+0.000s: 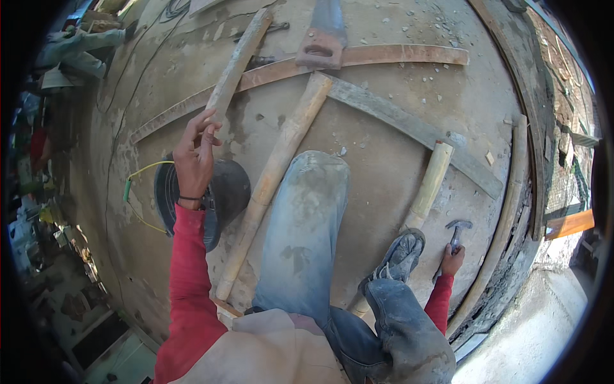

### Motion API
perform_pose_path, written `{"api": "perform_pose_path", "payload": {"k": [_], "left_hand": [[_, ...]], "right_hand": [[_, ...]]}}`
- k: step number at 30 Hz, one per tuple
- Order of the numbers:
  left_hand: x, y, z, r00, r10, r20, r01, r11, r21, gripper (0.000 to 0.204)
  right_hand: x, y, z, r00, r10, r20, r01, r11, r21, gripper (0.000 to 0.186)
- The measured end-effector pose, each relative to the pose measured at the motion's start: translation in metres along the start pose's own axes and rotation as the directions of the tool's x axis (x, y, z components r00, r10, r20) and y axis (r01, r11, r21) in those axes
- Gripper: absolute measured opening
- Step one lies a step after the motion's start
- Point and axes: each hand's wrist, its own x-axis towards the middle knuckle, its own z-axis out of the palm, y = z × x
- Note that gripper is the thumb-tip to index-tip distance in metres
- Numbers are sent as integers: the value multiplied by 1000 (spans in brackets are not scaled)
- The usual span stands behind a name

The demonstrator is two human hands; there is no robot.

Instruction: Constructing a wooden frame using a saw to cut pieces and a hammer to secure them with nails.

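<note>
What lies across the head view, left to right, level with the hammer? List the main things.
Black bucket, slanting bamboo pole, knee in jeans, shoe, hammer in the right hand, long curved pole, orange board.

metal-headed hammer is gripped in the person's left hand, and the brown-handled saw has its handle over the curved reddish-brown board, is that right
Not quite: the metal-headed hammer is gripped in the right hand, not the left hand, as the head view shows. The brown-handled saw does have its handle over the curved reddish-brown board.
</note>
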Motion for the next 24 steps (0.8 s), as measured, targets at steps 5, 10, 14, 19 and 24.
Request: {"api": "perform_pose_path", "payload": {"k": [5, 10, 14, 19, 24], "left_hand": [[-69, -81, -88, 915, -398, -66, 398, 865, 304, 23], [-95, -58, -89, 876, -330, -351, 399, 906, 144, 23], [-83, 10, -14, 934, -201, -297, 130, 961, -242, 24], [-92, 85, 88, 983, 48, 177, -86, 973, 216, 33], [-107, 94, 85, 922, 130, 364, -289, 856, 428, 39]], "right_hand": [[27, 31, -20, 995, -24, 98, 36, 993, -116, 42], [44, -54, -37, 980, -194, -46, 187, 974, -130, 31], [54, -266, -58, 912, -402, -84, 406, 851, 331, 20], [61, -474, 21, 692, -720, -56, 654, 591, 472, 26], [48, -605, 129, 245, -941, -234, 969, 228, 96, 33]]}}
